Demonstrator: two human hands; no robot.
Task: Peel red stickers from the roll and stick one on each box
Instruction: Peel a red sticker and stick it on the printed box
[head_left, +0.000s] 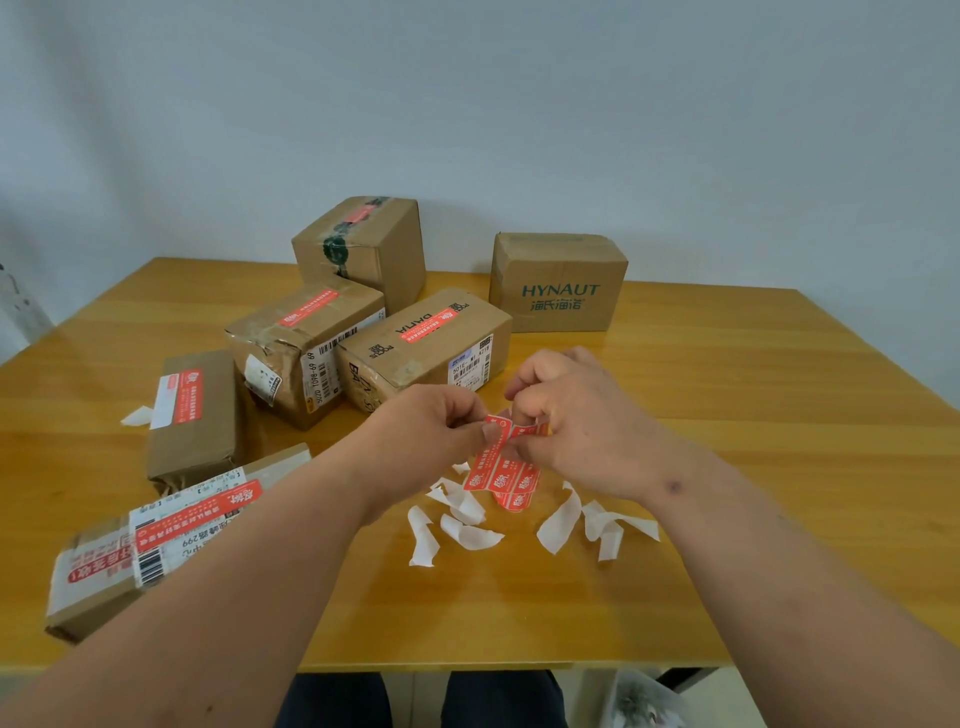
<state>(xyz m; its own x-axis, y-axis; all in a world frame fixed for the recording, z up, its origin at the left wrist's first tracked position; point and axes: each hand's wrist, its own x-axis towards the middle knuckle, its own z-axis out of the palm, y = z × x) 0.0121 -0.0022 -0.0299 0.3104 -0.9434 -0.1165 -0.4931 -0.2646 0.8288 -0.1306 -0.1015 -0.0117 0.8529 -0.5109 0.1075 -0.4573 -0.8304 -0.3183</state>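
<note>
- Above the middle of the wooden table (727, 364), the left hand (431, 421) and the right hand (566, 410) both pinch the upper end of the strip of red stickers (501, 470); its lower end curls onto the tabletop among the torn white backing scraps (470, 519).
- Both hands are closed on the strip. Whether a sticker edge has lifted from the backing cannot be told; the fingers cover that spot.
- Risk, tearing: pulling sideways with both pinches close together may rip the sticker rather than separate it from the liner.
- Risk, self-adhesion: a freed sticker could fold onto itself or cling to a fingertip, which would probably spoil it.
- Risk, contamination: the backing scraps lie just beside the strip; an exposed adhesive face lowered there would likely pick one up.
- Target: the HYNAUT box (558, 291), at the far right and apart from the rest, shows no red sticker on its visible faces.
- Risk, duplication: the tall rear box (363, 244), the torn box (306, 353), the centre box (426, 343), the flat left box (192, 410) and the near-left box (156, 545) each carry a red sticker already; reaching to the crowded left group would waste one.
</note>
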